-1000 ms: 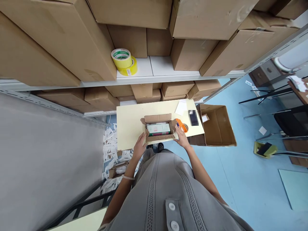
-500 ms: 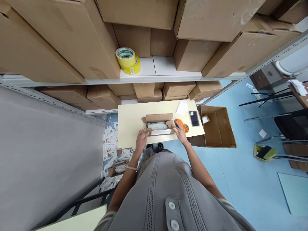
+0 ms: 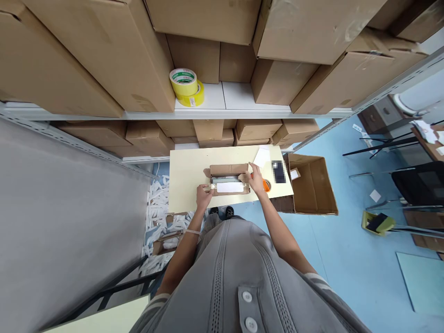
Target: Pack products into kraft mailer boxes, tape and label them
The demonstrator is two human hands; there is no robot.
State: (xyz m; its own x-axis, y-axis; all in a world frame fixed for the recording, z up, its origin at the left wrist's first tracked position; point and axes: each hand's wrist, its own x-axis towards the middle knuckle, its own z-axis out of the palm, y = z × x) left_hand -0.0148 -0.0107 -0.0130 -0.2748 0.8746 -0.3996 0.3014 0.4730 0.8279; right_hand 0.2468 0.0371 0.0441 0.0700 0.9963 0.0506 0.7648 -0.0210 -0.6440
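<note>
Head cam had you mid-close on the small box (image 3: 229, 179) on the table (image 3: 187, 178): left hand (image 3: 204, 195) gripped its left end, right hand (image 3: 257, 179) pinched the right flap. Looked like folding flaps flat came next, tape dispenser (image 3: 266, 185) just beside.

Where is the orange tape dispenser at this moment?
In the head view, the orange tape dispenser lies on the table, right of the small box, just behind the right hand and left of the dark phone.
</note>
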